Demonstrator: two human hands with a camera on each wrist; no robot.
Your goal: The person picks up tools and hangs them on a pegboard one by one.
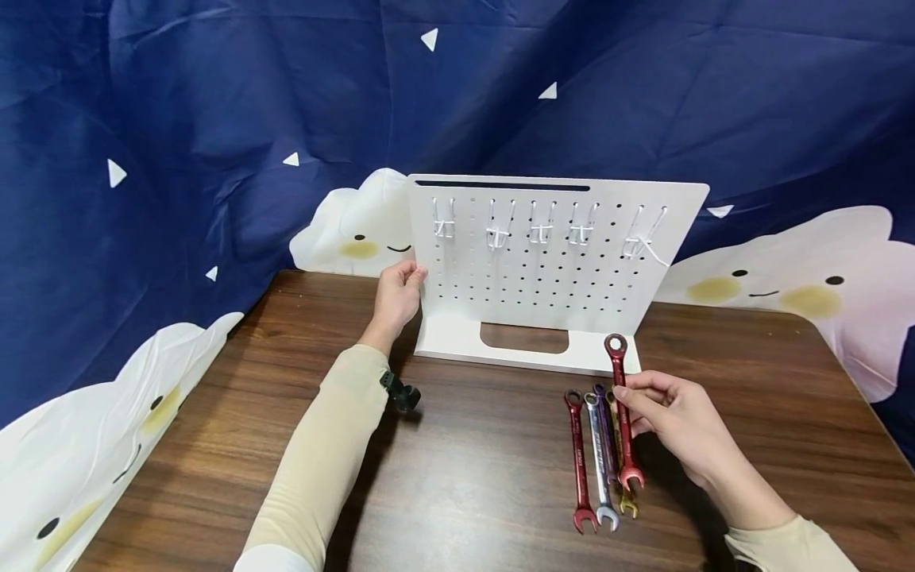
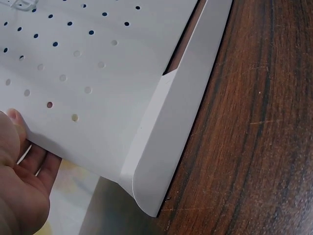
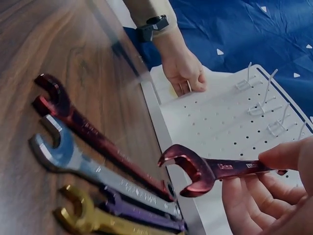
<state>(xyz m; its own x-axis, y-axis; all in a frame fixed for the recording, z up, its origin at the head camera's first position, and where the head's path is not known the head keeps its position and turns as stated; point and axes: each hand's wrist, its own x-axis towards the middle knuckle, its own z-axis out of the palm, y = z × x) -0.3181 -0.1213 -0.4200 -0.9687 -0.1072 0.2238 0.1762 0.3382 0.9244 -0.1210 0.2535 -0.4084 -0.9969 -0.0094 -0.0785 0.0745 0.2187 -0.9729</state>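
My left hand grips the left edge of a white pegboard that stands on the table; its thumb is on the front face. My right hand pinches a red combination wrench near its middle, ring end up and open end down, raised above the other wrenches. Beneath it lie another red wrench, a silver wrench, a purple wrench and a gold wrench, side by side. In the head view the held wrench partly covers the gold one.
White wire hooks hang in a row along the board's upper part; the rightmost hook has a strand trailing from it. The board's foot rests on the brown wooden table. A blue curtain hangs behind.
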